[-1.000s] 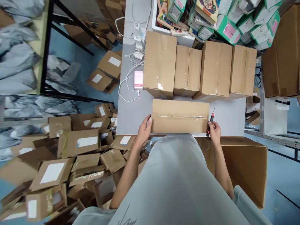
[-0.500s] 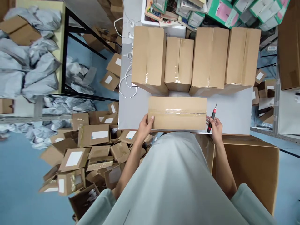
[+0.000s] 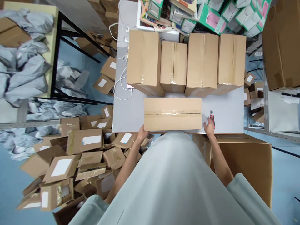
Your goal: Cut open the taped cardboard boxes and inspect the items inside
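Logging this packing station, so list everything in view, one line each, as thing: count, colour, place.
Taped box: one, brown, near table edge, lying crosswise.
Upright boxes: four, brown, in a row behind it.
Table: one, pale grey.
Cables: white, table's far left.
Printed cartons: many, green and white, beyond the row.
Labelled boxes: many, brown, heaped on floor, left.
Mailer bags: many, grey, far left.
Open carton: one, brown, floor right.
Knife: one, red and black, in right hand.
Left hand: box's near left corner.
Right hand: beside box's right end.
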A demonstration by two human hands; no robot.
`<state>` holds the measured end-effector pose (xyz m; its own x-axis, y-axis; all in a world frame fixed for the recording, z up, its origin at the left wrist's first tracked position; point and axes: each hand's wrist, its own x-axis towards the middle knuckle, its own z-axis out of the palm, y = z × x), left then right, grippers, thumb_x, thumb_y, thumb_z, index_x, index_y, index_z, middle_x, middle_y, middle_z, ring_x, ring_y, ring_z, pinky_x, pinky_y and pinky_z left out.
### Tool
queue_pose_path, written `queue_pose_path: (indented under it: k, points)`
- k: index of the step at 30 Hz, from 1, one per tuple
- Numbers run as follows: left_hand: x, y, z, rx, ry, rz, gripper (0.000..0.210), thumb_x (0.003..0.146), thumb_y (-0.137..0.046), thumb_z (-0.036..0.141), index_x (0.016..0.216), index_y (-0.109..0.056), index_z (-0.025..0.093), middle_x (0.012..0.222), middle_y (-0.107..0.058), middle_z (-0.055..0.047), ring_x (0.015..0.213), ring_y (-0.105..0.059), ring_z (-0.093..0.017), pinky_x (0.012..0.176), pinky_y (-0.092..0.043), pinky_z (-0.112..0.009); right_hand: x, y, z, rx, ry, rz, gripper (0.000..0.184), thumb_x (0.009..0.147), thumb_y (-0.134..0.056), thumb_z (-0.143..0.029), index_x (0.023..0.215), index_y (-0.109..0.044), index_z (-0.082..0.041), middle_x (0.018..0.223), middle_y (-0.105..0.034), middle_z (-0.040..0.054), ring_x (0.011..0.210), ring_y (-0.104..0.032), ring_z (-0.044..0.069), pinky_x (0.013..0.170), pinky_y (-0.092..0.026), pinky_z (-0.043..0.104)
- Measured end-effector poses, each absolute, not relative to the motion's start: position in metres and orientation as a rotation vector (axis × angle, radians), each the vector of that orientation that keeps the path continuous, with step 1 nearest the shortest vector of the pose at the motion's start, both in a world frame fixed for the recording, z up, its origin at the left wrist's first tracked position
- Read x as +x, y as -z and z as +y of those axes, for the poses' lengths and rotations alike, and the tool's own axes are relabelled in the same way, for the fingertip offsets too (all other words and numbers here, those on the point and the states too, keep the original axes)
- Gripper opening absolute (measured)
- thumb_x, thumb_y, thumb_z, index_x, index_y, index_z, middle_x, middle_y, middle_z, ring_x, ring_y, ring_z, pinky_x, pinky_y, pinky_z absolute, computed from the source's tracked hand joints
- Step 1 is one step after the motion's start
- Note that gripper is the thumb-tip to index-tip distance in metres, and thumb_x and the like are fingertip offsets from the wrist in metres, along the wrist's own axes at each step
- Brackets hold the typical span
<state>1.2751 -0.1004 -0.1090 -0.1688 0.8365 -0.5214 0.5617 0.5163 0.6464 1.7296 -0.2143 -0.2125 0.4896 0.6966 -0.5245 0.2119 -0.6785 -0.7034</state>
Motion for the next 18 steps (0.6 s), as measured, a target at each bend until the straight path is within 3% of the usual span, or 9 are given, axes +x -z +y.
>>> queue_pose_path:
  k: [3,7,10,13,18]
  points:
    - [1.284,0.115,-0.102,1.191,-0.388,1.804,0.038,0.064,-0.087,0.043,0.097,-0.079,0.024,0.104,-0.087,-0.014,0.121,-0.077,-0.044,0.116,-0.057,-0.064,1.706,0.200,-0.213,-1.918,-1.300,-0.883,0.059,0.082,-0.078,-0.044,0.136,-0.074,-0.021,0.142,-0.077,0.0155,0.140,-0.066,0.036,0.127,-0.049,0.054]
    - [1.291,0.111,-0.105,1.203,-0.397,1.731,0.049,0.071,-0.087,0.053,0.108,-0.080,0.022,0.110,-0.086,-0.017,0.125,-0.077,-0.044,0.117,-0.057,-0.064,1.686,0.180,-0.222,-1.779,-1.374,-0.914,0.062,0.078,-0.084,-0.063,0.122,-0.079,-0.019,0.118,-0.084,0.0120,0.125,-0.073,0.035,0.119,-0.055,0.056]
    - [1.289,0.091,-0.113,1.215,-0.430,1.692,0.059,0.080,-0.082,0.061,0.123,-0.079,0.020,0.132,-0.083,-0.019,0.131,-0.075,-0.040,0.123,-0.054,-0.060,1.683,0.157,-0.236,-1.755,-1.339,-0.892,0.062,0.086,-0.077,-0.073,0.120,-0.079,-0.021,0.125,-0.083,0.0121,0.129,-0.071,0.033,0.122,-0.052,0.052]
    - [1.287,0.066,-0.121,1.273,-0.495,1.649,0.066,0.091,-0.075,0.066,0.140,-0.076,0.022,0.154,-0.074,-0.015,0.148,-0.066,-0.036,0.131,-0.048,-0.053,1.683,0.130,-0.247,-1.771,-1.221,-0.840,0.060,0.100,-0.063,-0.076,0.123,-0.081,-0.023,0.137,-0.080,0.0131,0.135,-0.069,0.031,0.120,-0.053,0.045]
    - [1.299,0.053,-0.118,1.249,-0.568,1.598,0.072,0.097,-0.070,0.069,0.152,-0.072,0.023,0.159,-0.071,-0.014,0.148,-0.066,-0.036,0.125,-0.055,-0.051,1.679,0.110,-0.238,-1.930,-1.158,-0.791,0.075,0.104,-0.053,-0.082,0.126,-0.083,-0.017,0.114,-0.086,0.0102,0.116,-0.075,0.035,0.107,-0.059,0.045]
